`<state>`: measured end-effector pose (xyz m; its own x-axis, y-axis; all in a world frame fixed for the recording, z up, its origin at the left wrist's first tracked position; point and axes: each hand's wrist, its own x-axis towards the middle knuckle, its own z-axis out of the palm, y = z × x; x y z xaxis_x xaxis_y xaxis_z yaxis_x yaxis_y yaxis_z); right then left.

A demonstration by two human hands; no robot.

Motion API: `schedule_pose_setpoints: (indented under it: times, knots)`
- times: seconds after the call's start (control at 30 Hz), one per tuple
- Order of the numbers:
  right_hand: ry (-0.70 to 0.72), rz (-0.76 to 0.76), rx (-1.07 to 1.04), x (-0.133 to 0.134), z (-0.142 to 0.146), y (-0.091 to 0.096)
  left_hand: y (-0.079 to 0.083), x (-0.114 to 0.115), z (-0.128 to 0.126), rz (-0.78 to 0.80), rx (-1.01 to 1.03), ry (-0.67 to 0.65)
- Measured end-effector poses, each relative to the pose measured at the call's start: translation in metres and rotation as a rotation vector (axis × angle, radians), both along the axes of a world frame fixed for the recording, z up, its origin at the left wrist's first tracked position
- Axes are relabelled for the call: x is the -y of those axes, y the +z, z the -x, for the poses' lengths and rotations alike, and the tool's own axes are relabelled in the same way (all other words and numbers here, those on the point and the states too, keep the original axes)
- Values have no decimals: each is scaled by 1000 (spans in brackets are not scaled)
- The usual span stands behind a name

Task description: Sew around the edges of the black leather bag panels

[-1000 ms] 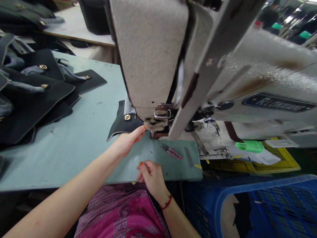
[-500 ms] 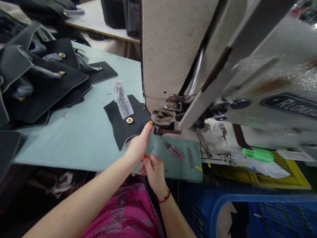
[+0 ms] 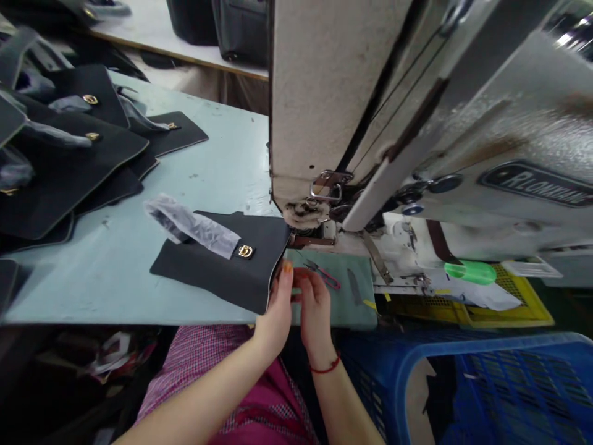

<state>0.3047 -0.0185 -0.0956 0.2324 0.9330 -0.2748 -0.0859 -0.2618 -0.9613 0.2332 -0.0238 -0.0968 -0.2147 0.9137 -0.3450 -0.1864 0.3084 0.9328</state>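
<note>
A black leather panel (image 3: 222, 281) lies on the pale green table, its right corner close to the sewing machine's needle area (image 3: 311, 232). On it is a gold clasp (image 3: 245, 251) with a plastic-wrapped strap (image 3: 199, 228) running off to the left. My left hand (image 3: 277, 312) grips the panel's right edge, thumb uppermost. Right beside it, my right hand (image 3: 317, 309) is closed with bent fingers near the left fingertips; what it pinches, if anything, is hidden. Pink-handled thread snips (image 3: 328, 278) lie just beyond my right hand.
The sewing machine (image 3: 319, 93) rises at centre and right. Black panels with gold clasps (image 3: 78, 161) are piled on the left. A blue plastic basket (image 3: 407, 364) stands at lower right, near a yellow crate (image 3: 532, 309). Dark bags (image 3: 222, 28) sit on the table behind.
The panel has turned, its strap swinging from pointing away to pointing left. My left hand has come down along the panel's edge, and my right hand has risen beside it.
</note>
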Motion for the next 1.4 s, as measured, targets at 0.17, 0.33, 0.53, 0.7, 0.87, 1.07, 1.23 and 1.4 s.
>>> schedule_pose_setpoints:
  times: [0.17,0.33,0.53,0.7,0.87,1.07,1.23,1.4]
  knots:
    - [122,-80,89,-28,3,39,-15,78,96,-226,-289,-52]
    - [162,-163,226,-53,22,52,-3,-20,199,-513,-922,-352]
    - [102,-170,197,-45,33,40,15,-149,184,-874,-944,-1080]
    - [127,-198,191,-44,26,37,37,-151,164,-970,-1198,-1185]
    - [167,-177,162,-47,16,37,55,-131,158,-936,-1440,-1117]
    - [217,-132,121,-55,6,37,62,-120,148,-865,-1501,-1051]
    - [205,-105,141,-64,5,42,68,-120,144,-770,-1504,-1052]
    - [216,-183,206,-55,0,43,73,-127,138,-735,-1497,-1057]
